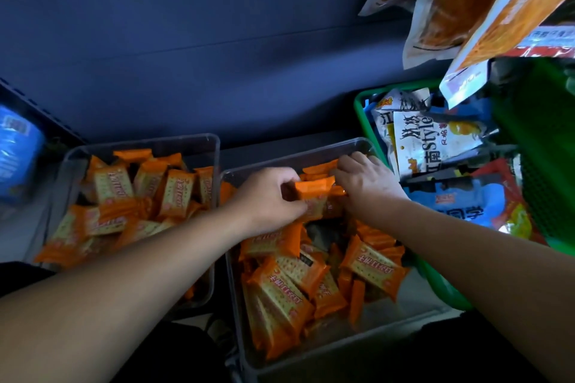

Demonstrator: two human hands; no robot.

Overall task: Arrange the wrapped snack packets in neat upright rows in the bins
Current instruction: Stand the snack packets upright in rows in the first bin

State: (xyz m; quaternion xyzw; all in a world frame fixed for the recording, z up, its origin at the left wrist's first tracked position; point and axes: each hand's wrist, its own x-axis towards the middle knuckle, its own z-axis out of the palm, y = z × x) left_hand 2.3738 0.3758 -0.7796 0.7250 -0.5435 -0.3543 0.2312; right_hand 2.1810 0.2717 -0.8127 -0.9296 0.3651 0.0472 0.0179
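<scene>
Pinching an orange wrapped cracker packet (314, 193) upright, the left hand (267, 199) sits near the far wall of the clear plastic bin (357, 146). The right hand (364, 183) lies just beside that packet in the same bin, fingers (342, 169) curled downward; whether they grip anything I cannot tell. Loose orange packets (370, 267) fill the bin's near half.

dark navy matte back panel (186, 40) spans the upper field, crossed by one faint horizontal seam. lighting dim, bluish cast throughout. green plastic mesh basket (359, 109) stands at right, near the panel, its wall in shadow.
</scene>
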